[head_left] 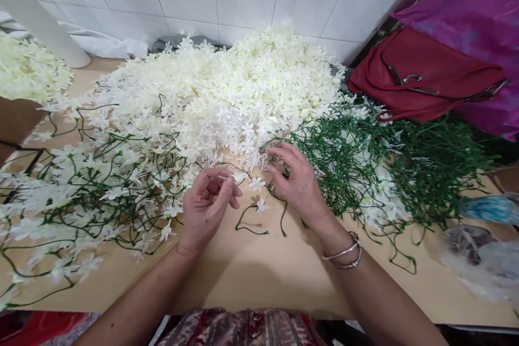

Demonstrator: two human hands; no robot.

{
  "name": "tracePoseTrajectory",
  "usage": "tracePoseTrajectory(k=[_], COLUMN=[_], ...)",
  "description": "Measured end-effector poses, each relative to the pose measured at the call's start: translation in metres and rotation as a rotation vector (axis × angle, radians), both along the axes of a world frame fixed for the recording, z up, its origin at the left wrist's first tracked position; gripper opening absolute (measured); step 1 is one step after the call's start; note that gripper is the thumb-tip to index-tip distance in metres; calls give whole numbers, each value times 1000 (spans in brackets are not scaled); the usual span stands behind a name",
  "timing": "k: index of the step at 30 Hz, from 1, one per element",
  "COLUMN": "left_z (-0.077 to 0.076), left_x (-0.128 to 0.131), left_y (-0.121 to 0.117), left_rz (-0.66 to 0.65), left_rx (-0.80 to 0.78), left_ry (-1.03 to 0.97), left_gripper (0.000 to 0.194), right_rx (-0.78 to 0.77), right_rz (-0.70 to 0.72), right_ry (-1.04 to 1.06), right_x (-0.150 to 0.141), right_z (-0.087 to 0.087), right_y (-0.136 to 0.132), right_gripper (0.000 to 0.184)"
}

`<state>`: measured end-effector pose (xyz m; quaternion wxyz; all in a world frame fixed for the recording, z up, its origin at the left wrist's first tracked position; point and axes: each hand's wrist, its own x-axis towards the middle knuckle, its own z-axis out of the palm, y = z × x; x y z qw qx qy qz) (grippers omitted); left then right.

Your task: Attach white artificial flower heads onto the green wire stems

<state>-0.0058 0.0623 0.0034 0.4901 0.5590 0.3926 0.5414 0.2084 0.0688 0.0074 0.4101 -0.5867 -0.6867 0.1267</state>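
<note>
White blossom [240, 178] was found, in the head view, at the fingertips of the left hand [208, 200], whose thumb and forefinger appeared to pinch its narrow end. The right hand [300, 186] was loosely bent, thumb standing apart from the forefinger; whether a stem lay within its curl could not be told.

Between and just below the hands lay two loose flowers [257, 184] and a bent green stem [251, 231] on the table [259, 275]. Beyond both hands rose the heap of white blossoms [267, 75]; left of the left hand lay a spread of stemmed flowers [101, 184], and beside the right hand a tangle of green stems [324, 157].

Hazards were judged as follows. The pinch bore on a small area, so the blossom could slip and be lost among its like. The stems crossed and hooked, so drawing one out could drag others along. A stem end could catch on the bangles [340, 253] at the right wrist. Too firm a squeeze could crease the petals.
</note>
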Motion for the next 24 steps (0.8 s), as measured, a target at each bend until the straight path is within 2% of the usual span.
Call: tracePoseTrajectory(k=[4, 9, 16, 20, 24], left_z=[1, -2, -6, -4, -2], left_x=[2, 0, -5, 1, 7], left_y=[1, 4, -1, 0, 3], left_rz=[85, 185, 124, 101, 100], left_rx=[-17, -3, 113, -8, -76], left_ry=[-39, -57, 42, 5, -27], left_gripper=[17, 17, 16, 21, 33], right_rx=[-16, -87, -125, -93, -79], right_rz=[1, 78, 62, 41, 42], right_ry=[-2, -90, -375, -425, -436], right_x=[7, 3, 2, 0, 0], right_z=[8, 10, -1, -1, 0], right_y=[-2, -6, -1, -2, -3], right_gripper=[10, 13, 15, 20, 15])
